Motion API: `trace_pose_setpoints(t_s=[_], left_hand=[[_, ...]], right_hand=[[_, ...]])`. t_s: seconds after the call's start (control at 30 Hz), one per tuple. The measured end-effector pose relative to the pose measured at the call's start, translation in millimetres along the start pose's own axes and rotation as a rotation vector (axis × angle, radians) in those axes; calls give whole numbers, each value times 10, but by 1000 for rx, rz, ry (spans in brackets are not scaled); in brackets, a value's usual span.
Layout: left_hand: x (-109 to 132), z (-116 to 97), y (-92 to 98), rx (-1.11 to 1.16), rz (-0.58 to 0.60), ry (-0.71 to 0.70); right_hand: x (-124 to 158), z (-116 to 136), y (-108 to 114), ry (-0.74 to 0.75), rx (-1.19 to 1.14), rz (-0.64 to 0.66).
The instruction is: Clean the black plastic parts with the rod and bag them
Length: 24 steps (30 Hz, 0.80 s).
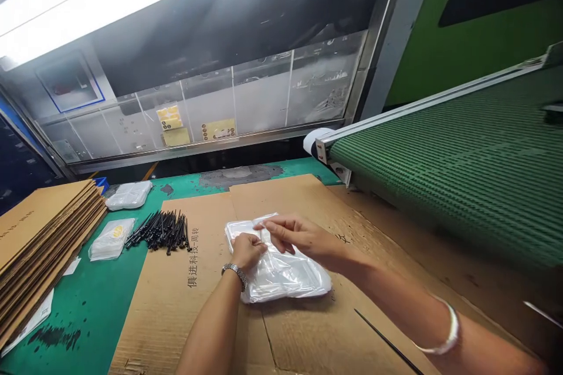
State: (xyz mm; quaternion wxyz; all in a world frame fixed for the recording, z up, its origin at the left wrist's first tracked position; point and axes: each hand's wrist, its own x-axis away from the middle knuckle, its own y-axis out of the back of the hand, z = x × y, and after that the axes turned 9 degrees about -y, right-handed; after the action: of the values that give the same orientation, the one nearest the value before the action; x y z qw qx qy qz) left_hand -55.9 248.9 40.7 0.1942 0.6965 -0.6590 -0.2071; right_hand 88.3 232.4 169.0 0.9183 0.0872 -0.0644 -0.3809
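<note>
A stack of clear plastic bags lies on the brown cardboard in the middle. My left hand, with a metal watch band at the wrist, is closed in a pinch over the stack's left part; what it holds is too small to make out. Just to its right, my right hand hovers over the upper part of the stack, thumb and fingers bent toward the left hand. Whether anything sits between its fingertips cannot be seen clearly. A white bangle circles the right forearm.
Black cable ties are piled left of the stack, near bagged packs and more plastic bags. Stacked cardboard stands far left. A green conveyor belt juts in at right. One black strip lies at front right.
</note>
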Motion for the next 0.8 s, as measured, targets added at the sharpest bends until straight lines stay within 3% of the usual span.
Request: trace_pose_setpoints(t_s=[0.13, 0.27, 0.33, 0.47, 0.67, 0.8], left_hand=[[-14, 15, 25, -8, 55, -23], [-26, 29, 31, 3, 91, -38], [-27, 28, 30, 9, 97, -43], [-26, 21, 31, 25, 99, -47], [-29, 31, 41, 63, 65, -57], [-38, 39, 22, 104, 17, -82]], right_hand=[[-288, 33, 232, 118, 103, -314], [-434, -398, 310, 26, 295, -542], [-436, -674, 262, -67, 423, -540], [-394, -993, 102, -166, 668, -367], [-422, -972, 85, -237, 879, -256], [-469, -930, 195, -262, 907, -275]])
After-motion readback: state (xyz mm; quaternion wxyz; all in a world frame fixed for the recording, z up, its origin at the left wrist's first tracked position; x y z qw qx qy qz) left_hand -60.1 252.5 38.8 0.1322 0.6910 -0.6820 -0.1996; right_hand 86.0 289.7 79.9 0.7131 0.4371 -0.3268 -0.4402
